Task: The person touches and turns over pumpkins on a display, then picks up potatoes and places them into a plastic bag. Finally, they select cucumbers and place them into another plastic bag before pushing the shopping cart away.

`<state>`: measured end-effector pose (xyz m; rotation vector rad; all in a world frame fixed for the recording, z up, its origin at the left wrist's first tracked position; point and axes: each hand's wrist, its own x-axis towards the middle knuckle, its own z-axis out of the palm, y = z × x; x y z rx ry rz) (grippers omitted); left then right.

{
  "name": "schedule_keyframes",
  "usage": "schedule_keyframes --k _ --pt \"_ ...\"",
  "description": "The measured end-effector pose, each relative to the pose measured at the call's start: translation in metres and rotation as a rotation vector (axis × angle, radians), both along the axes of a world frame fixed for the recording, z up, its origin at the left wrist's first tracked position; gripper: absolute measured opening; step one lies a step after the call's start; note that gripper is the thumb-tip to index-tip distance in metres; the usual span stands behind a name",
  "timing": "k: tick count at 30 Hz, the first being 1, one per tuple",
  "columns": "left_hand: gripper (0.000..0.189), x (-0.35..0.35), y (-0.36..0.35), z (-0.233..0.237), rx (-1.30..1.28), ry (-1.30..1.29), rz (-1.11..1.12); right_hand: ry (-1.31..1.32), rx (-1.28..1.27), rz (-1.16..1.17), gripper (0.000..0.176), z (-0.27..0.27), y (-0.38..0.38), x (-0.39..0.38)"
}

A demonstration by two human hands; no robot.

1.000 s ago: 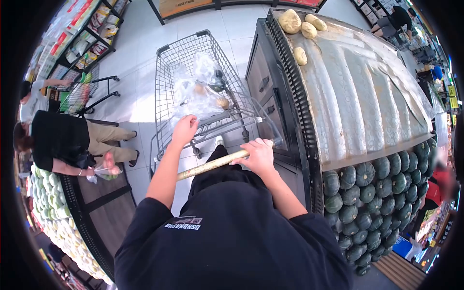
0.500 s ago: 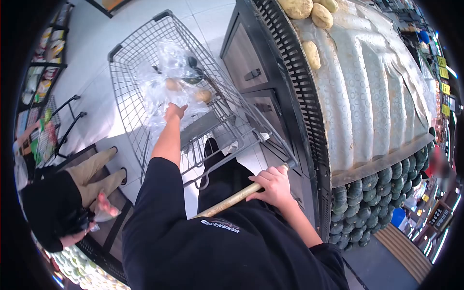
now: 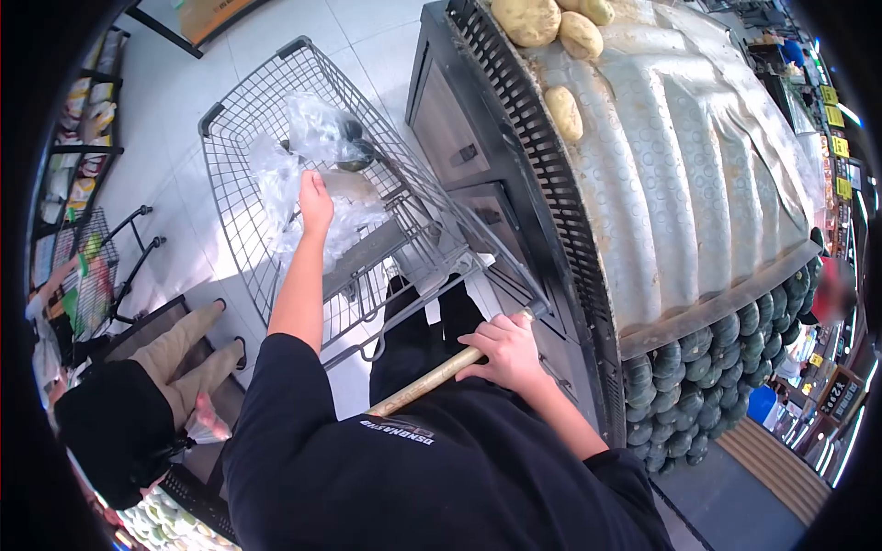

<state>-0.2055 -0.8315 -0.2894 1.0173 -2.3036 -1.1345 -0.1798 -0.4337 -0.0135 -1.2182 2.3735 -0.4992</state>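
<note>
My left hand (image 3: pixel 315 200) is inside the shopping cart (image 3: pixel 241 216), its fingers closed on a clear plastic bag (image 3: pixel 354 195). Pale round shapes show faintly through the bag. Another clear bag (image 3: pixel 317 119) lies farther into the cart, beside dark green round produce (image 3: pixel 355 154). My right hand (image 3: pixel 503 351) is wrapped round the upper end of a long pale-brown stick (image 3: pixel 427 381), which slants across the front of my body.
Right of the cart is a produce stand with a silvery padded cover (image 3: pixel 680 174), several potatoes (image 3: pixel 525 20) and stacked dark green squashes (image 3: pixel 707 367). At the lower left stands another person (image 3: pixel 115 427) holding a bag. A second cart (image 3: pixel 95 275) is at the far left.
My left hand has drawn back slightly left and up, and its fingers have closed on the bag. The round items seen beside it are now less visible. My right hand keeps its grip.
</note>
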Motion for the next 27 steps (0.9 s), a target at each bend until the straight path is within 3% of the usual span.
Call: schedule_keyframes --k 4,6,7,12,14,18,20,22,24,26,27 --pt "0.025 0.010 -0.006 0.059 0.002 0.096 -0.039 0.003 -0.008 0.039 0.052 0.007 0.000 -0.005" --pt "0.026 0.014 -0.010 0.097 0.238 0.246 -0.056 -0.035 -0.003 0.056 0.047 0.011 0.004 -0.009" --pt "0.026 0.016 -0.005 0.123 0.364 0.334 -0.087 -0.070 -0.016 0.067 0.045 0.011 0.006 -0.011" --pt "0.030 0.013 0.038 0.259 0.311 0.401 -0.197 -0.219 -0.118 0.119 0.043 0.011 0.016 -0.020" --pt "0.030 0.011 0.058 0.310 0.420 0.523 -0.333 -0.266 -0.183 0.120 0.044 0.010 0.019 -0.025" --pt "0.025 -0.006 0.127 0.421 0.541 0.656 -0.547 -0.728 -0.561 -0.217 0.037 -0.004 0.019 -0.036" --pt "0.021 -0.014 0.167 0.471 0.658 0.686 -0.639 -0.831 -0.897 -0.464 0.046 -0.034 0.012 -0.049" --pt "0.020 -0.026 0.213 0.514 0.667 0.723 -0.675 -0.852 -1.042 -0.631 0.057 -0.019 0.011 -0.071" --pt "0.020 -0.041 0.247 0.548 0.728 0.773 -0.811 -0.819 -1.062 -0.721 0.068 -0.003 0.025 -0.096" --pt "0.019 -0.063 0.282 0.574 0.696 0.819 -0.901 -1.172 -1.259 -0.694 0.084 0.020 0.044 -0.110" --pt "0.020 -0.074 0.292 0.579 0.671 0.864 -0.979 -1.224 -1.366 -0.632 0.084 0.017 0.057 -0.116"
